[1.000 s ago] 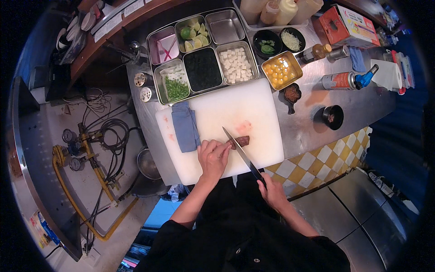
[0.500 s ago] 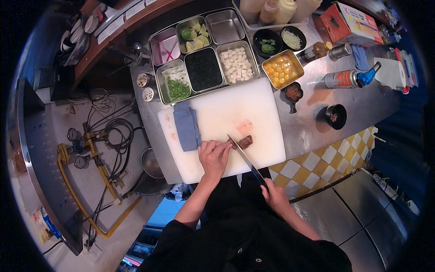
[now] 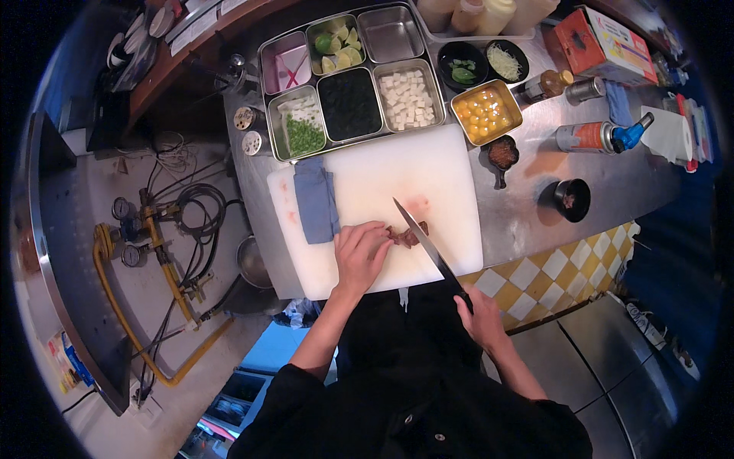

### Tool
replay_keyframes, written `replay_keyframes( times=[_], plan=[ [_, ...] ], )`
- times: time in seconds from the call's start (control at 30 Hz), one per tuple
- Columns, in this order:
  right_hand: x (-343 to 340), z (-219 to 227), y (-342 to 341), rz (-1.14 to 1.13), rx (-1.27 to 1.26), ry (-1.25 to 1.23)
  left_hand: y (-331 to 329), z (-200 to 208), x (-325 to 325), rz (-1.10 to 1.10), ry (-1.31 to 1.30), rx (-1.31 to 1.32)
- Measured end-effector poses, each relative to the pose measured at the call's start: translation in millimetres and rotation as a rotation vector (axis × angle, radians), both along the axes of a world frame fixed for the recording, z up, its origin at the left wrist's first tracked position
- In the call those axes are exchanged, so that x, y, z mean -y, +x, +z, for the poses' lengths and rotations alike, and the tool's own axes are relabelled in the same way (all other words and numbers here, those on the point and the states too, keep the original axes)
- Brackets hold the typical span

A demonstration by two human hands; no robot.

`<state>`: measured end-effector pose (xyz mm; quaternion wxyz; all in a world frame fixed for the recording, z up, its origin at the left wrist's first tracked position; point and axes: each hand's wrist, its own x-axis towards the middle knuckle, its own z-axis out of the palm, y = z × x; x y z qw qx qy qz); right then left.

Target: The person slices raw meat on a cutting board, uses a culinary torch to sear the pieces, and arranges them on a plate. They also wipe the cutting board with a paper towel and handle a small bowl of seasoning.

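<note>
Small dark-red meat piece [image 3: 409,236] flat on white cutting board [image 3: 443,176] (near front edge); knife [image 3: 428,246] blade angled across it

A matt white plastic cutting board [image 3: 428,176] lies on a brushed metal counter [image 3: 527,222] with a dull sheen. At the board's nine o'clock sits a soft blue folded cloth [image 3: 315,200]. The knife [image 3: 419,233] blade is smooth, glossy steel. At twelve o'clock, shiny metal trays [image 3: 394,34]; at five o'clock, glossy checkered tiles [image 3: 535,279].
</note>
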<state>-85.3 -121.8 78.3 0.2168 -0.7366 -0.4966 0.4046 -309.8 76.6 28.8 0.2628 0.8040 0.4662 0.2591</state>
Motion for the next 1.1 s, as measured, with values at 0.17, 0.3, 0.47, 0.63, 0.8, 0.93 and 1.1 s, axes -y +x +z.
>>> replay_keyframes(
  times=[0.17, 0.3, 0.47, 0.63, 0.8, 0.93, 1.1],
  plan=[
    [-27.2, -3.3, 7.7, 0.113, 0.003, -0.054, -1.4, 1.6, 2.8, -0.039, -0.078, -0.049],
    [-30.3, -16.2, 6.5, 0.110, 0.026, 0.017, -2.2, -7.7, 15.5, 0.034, -0.159, 0.044],
    [-35.8, -19.2, 0.8, 0.095, -0.015, 0.076, 8.8, -9.6, 20.4, 0.142, -0.160, 0.084],
    [-44.7, -19.5, 1.6, 0.123, -0.029, 0.061, 9.9, -3.0, 22.8, 0.108, 0.036, -0.027],
    [-48.4, -13.5, 3.0, 0.139, -0.026, 0.061, 14.4, -4.1, 29.9, 0.097, 0.097, -0.053],
    [-49.0, -10.4, 0.7, 0.136, -0.014, 0.033, 23.2, -2.8, 35.2, 0.119, 0.146, -0.097],
    [-48.6, -11.8, 1.1, 0.131, -0.016, 0.051, 33.4, 1.4, 38.5, 0.208, 0.156, -0.123]
  ],
)
